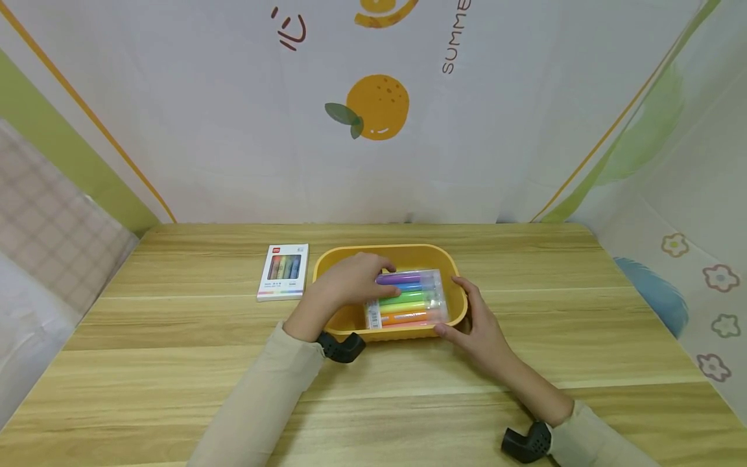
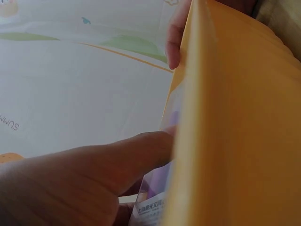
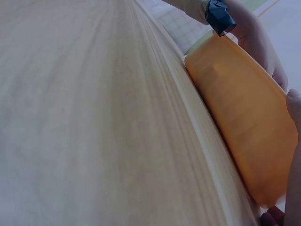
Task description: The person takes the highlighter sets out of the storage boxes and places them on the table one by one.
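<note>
A yellow plastic basket (image 1: pixel 387 335) stands on the table, with a clear pack of coloured markers (image 1: pixel 411 299) lying inside it. My left hand (image 1: pixel 352 280) reaches over the basket's left side and grips the left part of the pack. In the left wrist view the basket's wall (image 2: pixel 235 117) hides part of the pack and of the fingers. At the front right corner my right hand (image 1: pixel 483 334) holds the basket, its thumb at the front rim and a finger at the right rim.
A white box of crayons (image 1: pixel 283 272) with a window lies left of the basket on the wooden table (image 1: pixel 175 370). Behind the table hangs a white cloth (image 1: pixel 245 130) printed with oranges. Black devices (image 1: pixel 528 443) are worn at both wrists.
</note>
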A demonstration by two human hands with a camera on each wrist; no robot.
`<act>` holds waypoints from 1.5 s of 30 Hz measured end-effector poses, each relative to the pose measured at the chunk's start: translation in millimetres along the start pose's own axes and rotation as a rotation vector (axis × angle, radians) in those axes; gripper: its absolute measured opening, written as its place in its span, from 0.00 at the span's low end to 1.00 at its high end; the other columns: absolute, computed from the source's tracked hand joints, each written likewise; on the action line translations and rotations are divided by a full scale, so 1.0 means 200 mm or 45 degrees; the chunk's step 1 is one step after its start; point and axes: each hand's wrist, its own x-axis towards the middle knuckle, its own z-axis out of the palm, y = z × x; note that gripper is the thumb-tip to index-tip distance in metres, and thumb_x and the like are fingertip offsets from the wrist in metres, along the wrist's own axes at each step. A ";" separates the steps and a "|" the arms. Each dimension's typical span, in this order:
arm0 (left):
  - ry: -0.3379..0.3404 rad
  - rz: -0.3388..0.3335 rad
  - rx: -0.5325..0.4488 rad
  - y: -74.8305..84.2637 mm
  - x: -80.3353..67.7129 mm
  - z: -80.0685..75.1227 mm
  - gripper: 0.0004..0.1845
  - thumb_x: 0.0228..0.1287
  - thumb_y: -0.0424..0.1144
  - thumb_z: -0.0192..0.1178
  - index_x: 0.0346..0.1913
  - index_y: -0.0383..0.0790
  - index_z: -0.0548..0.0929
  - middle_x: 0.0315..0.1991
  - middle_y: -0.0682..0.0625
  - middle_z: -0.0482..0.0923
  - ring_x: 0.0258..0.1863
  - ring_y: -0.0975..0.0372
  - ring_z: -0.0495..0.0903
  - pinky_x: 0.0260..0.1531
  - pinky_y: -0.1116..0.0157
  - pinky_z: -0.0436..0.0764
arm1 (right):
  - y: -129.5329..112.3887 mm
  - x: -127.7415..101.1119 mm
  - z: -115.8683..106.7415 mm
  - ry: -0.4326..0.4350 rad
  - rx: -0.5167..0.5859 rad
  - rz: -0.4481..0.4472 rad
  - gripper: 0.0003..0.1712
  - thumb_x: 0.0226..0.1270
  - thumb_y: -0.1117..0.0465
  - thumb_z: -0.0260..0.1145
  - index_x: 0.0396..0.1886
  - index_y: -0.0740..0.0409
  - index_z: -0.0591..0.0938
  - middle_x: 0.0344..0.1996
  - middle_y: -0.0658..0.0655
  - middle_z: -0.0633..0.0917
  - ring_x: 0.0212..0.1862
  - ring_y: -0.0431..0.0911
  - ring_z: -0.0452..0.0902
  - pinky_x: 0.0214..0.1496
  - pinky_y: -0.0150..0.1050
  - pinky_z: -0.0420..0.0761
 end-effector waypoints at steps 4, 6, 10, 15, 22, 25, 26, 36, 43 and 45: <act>-0.004 0.004 -0.001 0.00 0.00 0.00 0.24 0.66 0.55 0.66 0.58 0.43 0.83 0.46 0.52 0.85 0.40 0.60 0.79 0.47 0.61 0.82 | 0.00 0.00 0.00 0.000 -0.004 0.004 0.51 0.62 0.53 0.75 0.78 0.46 0.56 0.76 0.62 0.64 0.73 0.56 0.68 0.65 0.17 0.62; -0.005 0.005 -0.003 0.00 0.00 0.00 0.23 0.66 0.55 0.66 0.56 0.42 0.84 0.44 0.52 0.85 0.39 0.60 0.79 0.44 0.63 0.81 | 0.00 0.00 0.00 -0.001 -0.003 0.004 0.51 0.62 0.53 0.75 0.78 0.46 0.56 0.76 0.63 0.64 0.73 0.56 0.68 0.65 0.17 0.62; 0.000 0.010 0.000 0.00 0.00 0.00 0.22 0.65 0.55 0.67 0.53 0.42 0.84 0.40 0.53 0.84 0.37 0.60 0.79 0.41 0.64 0.80 | 0.00 0.00 0.00 -0.004 0.007 0.004 0.51 0.62 0.54 0.75 0.79 0.46 0.56 0.76 0.63 0.64 0.73 0.56 0.68 0.64 0.16 0.62; 0.008 0.010 -0.001 0.00 0.00 0.00 0.21 0.65 0.55 0.67 0.51 0.42 0.85 0.39 0.53 0.84 0.36 0.60 0.79 0.39 0.65 0.79 | -0.01 0.00 0.00 -0.004 -0.001 0.001 0.51 0.62 0.54 0.75 0.79 0.47 0.56 0.76 0.63 0.64 0.73 0.56 0.68 0.66 0.19 0.64; 0.009 0.011 -0.004 0.00 0.00 0.00 0.21 0.64 0.54 0.68 0.50 0.42 0.84 0.38 0.53 0.84 0.35 0.60 0.78 0.39 0.65 0.79 | -0.01 0.00 0.00 -0.006 -0.021 0.005 0.51 0.62 0.54 0.75 0.79 0.49 0.56 0.75 0.63 0.65 0.72 0.55 0.69 0.71 0.49 0.70; 0.012 0.012 -0.006 0.00 0.00 0.00 0.21 0.64 0.54 0.68 0.50 0.42 0.84 0.38 0.53 0.83 0.35 0.61 0.78 0.38 0.65 0.78 | -0.01 0.00 0.00 -0.008 -0.018 0.006 0.51 0.62 0.54 0.75 0.79 0.49 0.55 0.75 0.63 0.65 0.72 0.55 0.69 0.71 0.42 0.71; 0.013 0.014 -0.006 0.00 0.00 0.00 0.21 0.64 0.54 0.68 0.49 0.42 0.84 0.38 0.53 0.83 0.35 0.61 0.78 0.38 0.65 0.78 | -0.01 0.00 0.00 -0.008 -0.015 0.005 0.51 0.62 0.54 0.75 0.79 0.48 0.55 0.75 0.63 0.65 0.72 0.55 0.69 0.71 0.36 0.70; 0.014 0.021 0.002 0.00 0.00 0.00 0.20 0.64 0.54 0.68 0.48 0.42 0.84 0.37 0.53 0.83 0.35 0.60 0.78 0.37 0.65 0.77 | -0.02 0.00 0.00 -0.006 -0.001 0.004 0.51 0.62 0.54 0.75 0.79 0.48 0.55 0.75 0.63 0.65 0.71 0.55 0.69 0.64 0.15 0.62; -0.008 0.017 -0.018 0.01 0.00 0.00 0.19 0.66 0.53 0.67 0.48 0.42 0.83 0.38 0.52 0.83 0.36 0.60 0.78 0.39 0.64 0.78 | -0.01 0.00 0.00 -0.007 -0.025 0.007 0.51 0.62 0.53 0.75 0.79 0.47 0.55 0.75 0.63 0.65 0.71 0.55 0.70 0.65 0.19 0.64; -0.032 0.027 -0.029 0.00 0.00 -0.01 0.19 0.66 0.52 0.67 0.50 0.41 0.82 0.40 0.52 0.83 0.37 0.60 0.78 0.41 0.64 0.79 | -0.01 0.00 0.00 -0.004 -0.025 0.009 0.52 0.62 0.53 0.75 0.79 0.47 0.55 0.75 0.63 0.65 0.71 0.55 0.70 0.64 0.18 0.63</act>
